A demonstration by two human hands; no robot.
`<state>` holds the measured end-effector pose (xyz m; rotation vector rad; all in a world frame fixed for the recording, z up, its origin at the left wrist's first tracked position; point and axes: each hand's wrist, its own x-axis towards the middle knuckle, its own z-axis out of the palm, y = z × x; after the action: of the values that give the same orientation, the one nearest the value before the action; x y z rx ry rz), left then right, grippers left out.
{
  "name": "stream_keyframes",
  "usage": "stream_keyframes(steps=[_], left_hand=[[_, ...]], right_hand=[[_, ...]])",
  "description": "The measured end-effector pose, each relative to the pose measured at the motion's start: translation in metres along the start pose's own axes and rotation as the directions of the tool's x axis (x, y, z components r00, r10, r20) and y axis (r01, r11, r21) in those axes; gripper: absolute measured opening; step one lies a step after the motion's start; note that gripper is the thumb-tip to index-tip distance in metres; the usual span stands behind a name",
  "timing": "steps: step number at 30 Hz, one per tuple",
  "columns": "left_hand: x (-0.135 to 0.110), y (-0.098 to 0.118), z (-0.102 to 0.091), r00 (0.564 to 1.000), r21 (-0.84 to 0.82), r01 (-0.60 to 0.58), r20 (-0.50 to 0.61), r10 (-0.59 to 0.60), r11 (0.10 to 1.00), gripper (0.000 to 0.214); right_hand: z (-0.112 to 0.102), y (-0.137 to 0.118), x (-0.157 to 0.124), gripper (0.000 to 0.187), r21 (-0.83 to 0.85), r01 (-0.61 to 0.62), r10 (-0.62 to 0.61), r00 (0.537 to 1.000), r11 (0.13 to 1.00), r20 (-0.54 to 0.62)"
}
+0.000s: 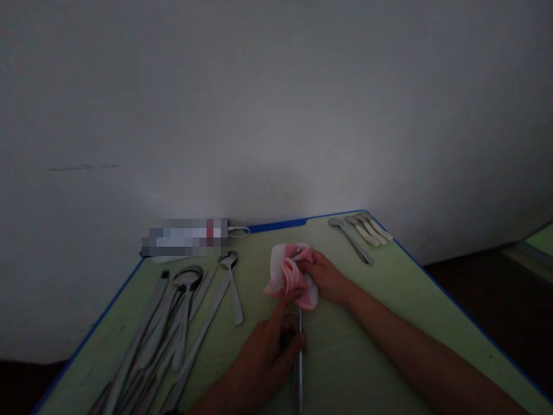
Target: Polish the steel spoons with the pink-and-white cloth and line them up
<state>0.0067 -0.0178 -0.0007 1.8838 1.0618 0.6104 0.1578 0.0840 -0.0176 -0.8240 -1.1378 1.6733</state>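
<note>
Steadiness matters: my left hand [272, 349] has a closed grip on the metal utensil [298, 374], my right hand [326, 278] pinches the pink cloth [288, 275] round its far end; I'd rub firmly.

No readable text, label, brand, number or sign anywhere. On the blurred packet [185, 237] at the far edge of the table [389, 271], only grey, white and red patches, too smeared to read. Nothing legible on the pink cloth [287, 276], nor on the metal handle [298, 380]. Too dark and too small to tell any stamp on the spoons [360, 230] in the far right corner.
</note>
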Motion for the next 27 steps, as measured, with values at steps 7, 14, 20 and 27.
stream_keyframes(steps=[7,14,20,27], left_hand=[[-0.0004,0.0008,-0.0007,1.0,-0.005,0.003,0.008,-0.003,1.0,0.047],[0.0006,0.0011,-0.0001,1.0,-0.04,0.016,0.015,-0.015,0.999,0.049],[0.0008,0.0004,-0.0011,1.0,-0.039,-0.001,0.006,0.001,0.999,0.051],[-0.0003,-0.0017,0.0003,1.0,-0.064,0.011,-0.012,-0.011,0.998,0.053]], right_hand=[[-0.0029,0.0015,0.001,0.013,-0.044,-0.039,0.034,0.994,0.998,-0.103],[-0.0005,-0.0011,-0.0008,0.013,-0.069,0.023,-0.025,0.999,0.997,-0.024],[0.001,0.0023,0.0013,0.028,0.055,-0.009,0.01,1.0,0.998,-0.018],[0.001,0.0027,0.0021,0.04,0.096,-0.075,0.089,0.984,0.993,-0.155]])
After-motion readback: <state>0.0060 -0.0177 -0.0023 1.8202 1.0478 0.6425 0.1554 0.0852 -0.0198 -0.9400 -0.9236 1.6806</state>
